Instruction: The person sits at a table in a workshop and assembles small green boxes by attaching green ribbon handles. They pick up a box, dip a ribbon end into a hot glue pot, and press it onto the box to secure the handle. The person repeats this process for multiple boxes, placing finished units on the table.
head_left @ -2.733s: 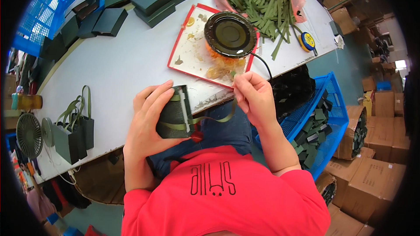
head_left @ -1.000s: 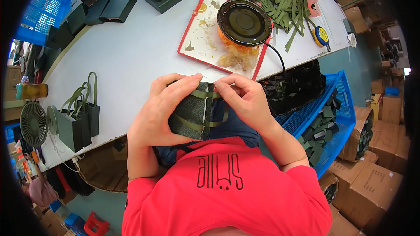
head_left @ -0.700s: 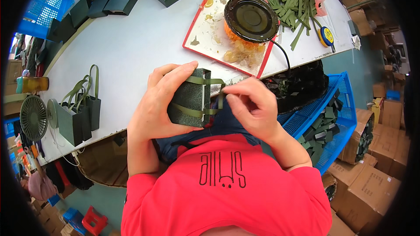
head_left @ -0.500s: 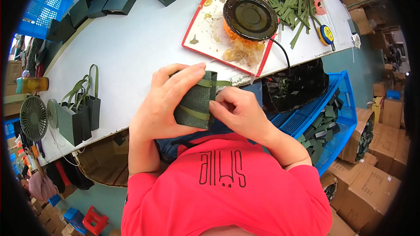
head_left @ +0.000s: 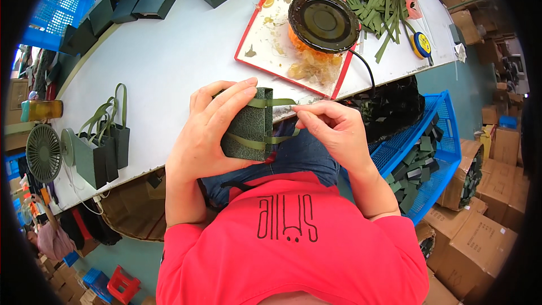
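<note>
Since a moment ago the right hand (head_left: 333,130) has slid off the dark green box (head_left: 248,124) toward three o'clock, drawing the olive ribbon (head_left: 276,103) out between pinched fingertips. The left hand (head_left: 209,130) wraps the box, fingers closed over its top, at the white surface's (head_left: 169,56) near edge (over the lap). The red-rimmed tray (head_left: 265,28) lies at one o'clock.

The single head-worn fisheye view looked steeply down from above the person's red shirt (head_left: 293,248), close over both hands, facing forward across the white worktable (head_left: 169,56), edges bending toward its rim.
</note>
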Demonstrator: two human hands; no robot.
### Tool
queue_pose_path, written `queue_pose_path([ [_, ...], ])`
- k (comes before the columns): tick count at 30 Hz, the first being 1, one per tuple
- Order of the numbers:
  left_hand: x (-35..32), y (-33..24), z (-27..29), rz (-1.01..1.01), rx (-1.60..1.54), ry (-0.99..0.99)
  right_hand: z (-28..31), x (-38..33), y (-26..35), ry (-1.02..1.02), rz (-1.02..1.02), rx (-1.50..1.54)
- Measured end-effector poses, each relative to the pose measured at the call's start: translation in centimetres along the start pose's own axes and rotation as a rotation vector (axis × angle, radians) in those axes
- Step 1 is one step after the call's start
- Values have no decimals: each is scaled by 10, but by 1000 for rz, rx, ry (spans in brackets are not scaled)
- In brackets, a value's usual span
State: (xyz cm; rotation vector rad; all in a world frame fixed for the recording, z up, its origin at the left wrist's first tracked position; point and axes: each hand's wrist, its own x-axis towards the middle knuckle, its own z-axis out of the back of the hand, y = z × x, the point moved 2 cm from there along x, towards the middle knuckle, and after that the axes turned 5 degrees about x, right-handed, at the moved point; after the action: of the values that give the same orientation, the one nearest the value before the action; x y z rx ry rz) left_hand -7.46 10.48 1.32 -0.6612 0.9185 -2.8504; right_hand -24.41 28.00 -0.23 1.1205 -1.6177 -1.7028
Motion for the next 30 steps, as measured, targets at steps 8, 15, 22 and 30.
queue_pose_path([
  [8,-3,2,1,-12,-12,-32,1,-4,1,-104,113,-71],
  [15,-1,-2,7,107,-60,-10,13,-1,1,-245,312,-97],
  [22,-9,8,14,122,130,-106,59,16,-11,-502,465,-338],
  [30,-33,19,31,286,279,-156,188,71,9,-363,559,-1083],
])
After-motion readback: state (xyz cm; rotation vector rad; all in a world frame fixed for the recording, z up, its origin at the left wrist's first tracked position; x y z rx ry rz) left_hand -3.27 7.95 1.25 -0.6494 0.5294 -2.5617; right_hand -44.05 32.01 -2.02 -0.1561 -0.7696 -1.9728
